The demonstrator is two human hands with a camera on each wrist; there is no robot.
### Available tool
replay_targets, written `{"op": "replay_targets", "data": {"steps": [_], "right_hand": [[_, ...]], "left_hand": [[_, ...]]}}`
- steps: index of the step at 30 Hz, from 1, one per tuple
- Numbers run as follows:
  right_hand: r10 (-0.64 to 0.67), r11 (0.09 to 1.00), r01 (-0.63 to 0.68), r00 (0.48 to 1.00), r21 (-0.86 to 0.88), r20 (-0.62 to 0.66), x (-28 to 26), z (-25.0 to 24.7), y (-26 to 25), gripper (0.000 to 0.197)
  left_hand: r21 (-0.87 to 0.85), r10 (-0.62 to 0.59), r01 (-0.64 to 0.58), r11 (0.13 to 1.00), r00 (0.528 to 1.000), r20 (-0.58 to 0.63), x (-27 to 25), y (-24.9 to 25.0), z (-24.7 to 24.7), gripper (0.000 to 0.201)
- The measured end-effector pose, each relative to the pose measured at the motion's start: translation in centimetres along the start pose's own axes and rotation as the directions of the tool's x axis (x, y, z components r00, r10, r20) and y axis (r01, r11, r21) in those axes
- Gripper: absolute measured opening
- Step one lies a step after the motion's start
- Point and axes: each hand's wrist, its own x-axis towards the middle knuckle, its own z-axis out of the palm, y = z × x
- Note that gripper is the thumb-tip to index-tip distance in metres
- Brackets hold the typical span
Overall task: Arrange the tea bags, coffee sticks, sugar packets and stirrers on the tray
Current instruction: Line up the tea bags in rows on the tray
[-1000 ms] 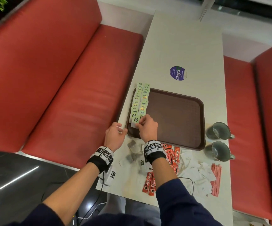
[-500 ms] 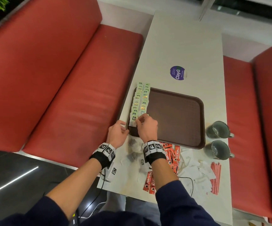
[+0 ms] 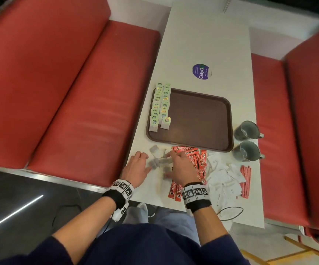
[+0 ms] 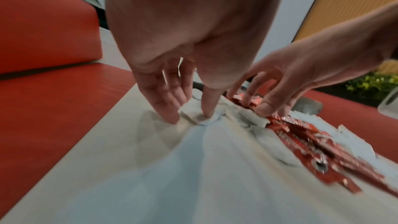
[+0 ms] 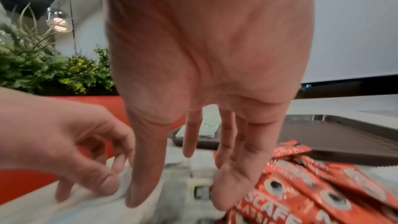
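A brown tray [image 3: 198, 119] lies on the white table. Two rows of green-labelled tea bags [image 3: 160, 104] run along its left side. Several loose tea bags [image 3: 155, 155] lie on the table in front of the tray. My left hand [image 3: 137, 165] is over them, its thumb and fingertips [image 4: 170, 113] pressing a tea bag [image 4: 193, 117] flat. My right hand [image 3: 177, 165] hovers beside it with straight, spread fingers [image 5: 144, 185], holding nothing, above tea bags and red coffee sticks [image 3: 195, 159]. White sugar packets [image 3: 221, 175] and red stirrers [image 3: 245, 180] lie to the right.
Two grey mugs [image 3: 247, 130] [image 3: 248, 151] stand right of the tray near the table edge. A round purple sticker [image 3: 201, 71] is on the table beyond the tray. Red bench seats [image 3: 89, 104] flank the table. A cable [image 3: 229, 213] loops at the near edge.
Both hands have drawn back from the tray's near left corner to the loose tea bags on the table. The tea bag they handled now lies at the near end of the rows.
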Motion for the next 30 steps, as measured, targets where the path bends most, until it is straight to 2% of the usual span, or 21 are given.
{"op": "replay_targets", "data": {"steps": [4,8,16,22,25,30], "right_hand": [[-0.051,0.999,0.051,0.997,-0.003,-0.060,0.2,2.4,-0.5,0.071],[-0.066,0.996,0.068,0.997,0.056,-0.040,1.0,2.9,-1.0,0.080],[-0.086,0.996,0.086,0.996,0.026,-0.007,2.1,2.3,-1.5,0.053],[-0.172,0.984,0.171,0.985,-0.044,-0.014,2.8,1.9,-1.3,0.034],[-0.201,0.977,0.201,0.980,-0.070,0.013,3.2,1.7,-1.1,0.031],[-0.194,0.981,0.194,0.981,-0.007,0.011,3.7,1.7,-0.8,0.024]], "left_hand": [[0.004,-0.001,0.001,1.000,1.000,-0.012,0.3,0.3,0.8,0.030],[-0.041,-0.021,0.021,0.999,1.000,0.004,1.1,0.2,1.1,0.029],[-0.099,-0.027,0.028,0.995,1.000,0.013,1.3,0.1,0.7,0.032],[-0.103,0.004,0.000,0.995,0.999,0.040,1.5,0.1,0.1,0.020],[-0.185,0.012,-0.004,0.983,0.999,0.041,1.6,0.2,-0.5,0.016],[-0.310,0.017,0.004,0.951,0.998,0.065,1.6,0.2,-1.5,0.019]]}}
